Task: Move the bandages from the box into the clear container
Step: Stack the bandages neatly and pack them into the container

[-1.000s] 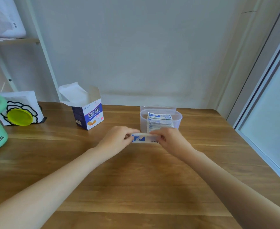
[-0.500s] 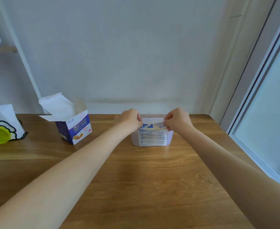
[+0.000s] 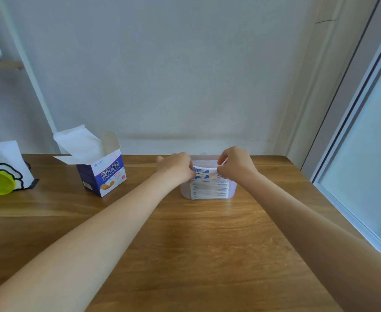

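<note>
Left hand (image 3: 177, 166) and right hand (image 3: 235, 164) each pinch one end of a bandage (image 3: 205, 174) over the mouth of the clear container (image 3: 208, 188), which already holds a tall stack. The open box (image 3: 101, 172) stands left of the container on the surface (image 3: 185, 244); its contents are hidden, so the remainder cannot be judged.

Wooden table (image 3: 185, 255), pale wall (image 3: 173, 75)

box (image 3: 102, 174) front reads "chuangkoutie" under chinese characters.
</note>
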### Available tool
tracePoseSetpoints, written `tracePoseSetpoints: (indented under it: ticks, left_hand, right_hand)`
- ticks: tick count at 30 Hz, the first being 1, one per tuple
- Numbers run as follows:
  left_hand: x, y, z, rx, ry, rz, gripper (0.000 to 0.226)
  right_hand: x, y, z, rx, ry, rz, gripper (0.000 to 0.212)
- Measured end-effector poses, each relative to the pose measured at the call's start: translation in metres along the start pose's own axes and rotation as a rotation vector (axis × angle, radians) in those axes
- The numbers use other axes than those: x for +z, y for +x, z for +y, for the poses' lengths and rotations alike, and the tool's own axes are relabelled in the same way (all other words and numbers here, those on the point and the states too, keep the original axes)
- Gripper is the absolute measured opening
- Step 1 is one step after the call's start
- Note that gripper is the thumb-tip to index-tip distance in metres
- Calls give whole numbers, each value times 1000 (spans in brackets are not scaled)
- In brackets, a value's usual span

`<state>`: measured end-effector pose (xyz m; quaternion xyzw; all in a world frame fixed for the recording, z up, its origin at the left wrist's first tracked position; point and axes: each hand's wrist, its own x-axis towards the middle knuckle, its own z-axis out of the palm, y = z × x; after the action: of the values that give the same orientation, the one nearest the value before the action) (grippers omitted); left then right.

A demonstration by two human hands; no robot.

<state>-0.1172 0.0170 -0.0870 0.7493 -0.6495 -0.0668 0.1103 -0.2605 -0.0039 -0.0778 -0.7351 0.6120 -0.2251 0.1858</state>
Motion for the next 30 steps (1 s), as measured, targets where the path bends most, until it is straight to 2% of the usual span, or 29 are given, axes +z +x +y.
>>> tracePoseSetpoints:
  ticks: [6, 9, 12, 17, 19, 21, 24, 30]
  left_hand:
    - [-3, -1, -1, -6, -5, -24, 17]
    - [-5, -2, -2, 5, -19, -1, 21]
    - [-7, -1, -6, 48, -37, 37, 25]
    - [-10, -2, -10, 90, -43, -33, 21]
    - [-10, -3, -9, 111, -32, -34, 19]
    - [-11, -4, -7, 129, -27, -26, 19]
    - [-11, -2, -6, 140, -3, -7, 19]
    - [-11, 4, -5, 178, 160, 116, 22]
  right_hand:
    - [-3, -1, -2, 66, 155, -106, 20]
    - [-4, 1, -2, 65, 138, -89, 21]
    - [-12, 10, 1, 128, 251, -68, 15]
    - [-25, 25, 5, 261, 403, -17, 12]
    - [-19, 27, 5, 268, 346, -31, 17]
    - [-9, 29, 4, 249, 263, -29, 9]
    - [3, 29, 3, 197, 133, 10, 24]
    - [-2, 20, 1, 41, -185, 61, 22]
